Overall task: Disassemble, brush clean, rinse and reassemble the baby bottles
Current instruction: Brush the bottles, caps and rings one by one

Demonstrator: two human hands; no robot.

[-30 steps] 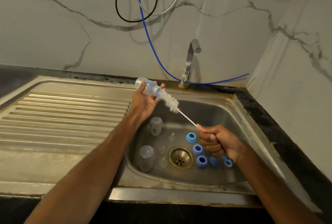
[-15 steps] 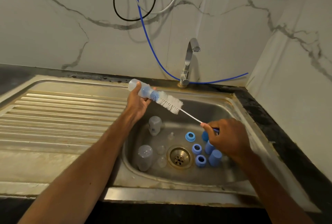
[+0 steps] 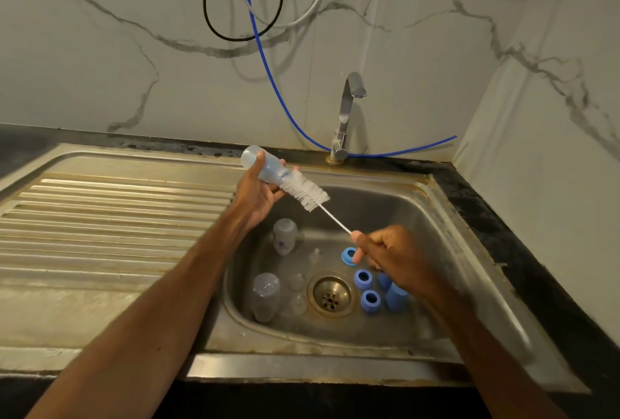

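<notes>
My left hand (image 3: pixel 260 195) grips a clear baby bottle (image 3: pixel 265 167) tilted over the sink's left rim, its mouth facing right. A white bottle brush (image 3: pixel 307 191) has its tip inside the bottle mouth, most bristles outside. My right hand (image 3: pixel 391 256) grips the brush's thin wire handle above the basin. In the basin lie two more clear bottles (image 3: pixel 285 235) (image 3: pixel 266 296), clear teats (image 3: pixel 297 304) near the drain, and several blue collars and caps (image 3: pixel 370 301) partly hidden by my right hand.
The steel sink (image 3: pixel 453 250) has a brass drain (image 3: pixel 330 294) and a ribbed draining board (image 3: pixel 100 217) on the left. A chrome tap (image 3: pixel 347 116) stands at the back, no water running. Blue, black and white hoses hang on the marble wall. Dark counter runs along the right.
The brush slid partly out of the bottle and my right hand shifted slightly along the handle. The bottle stayed in my left hand, tilting a little.
</notes>
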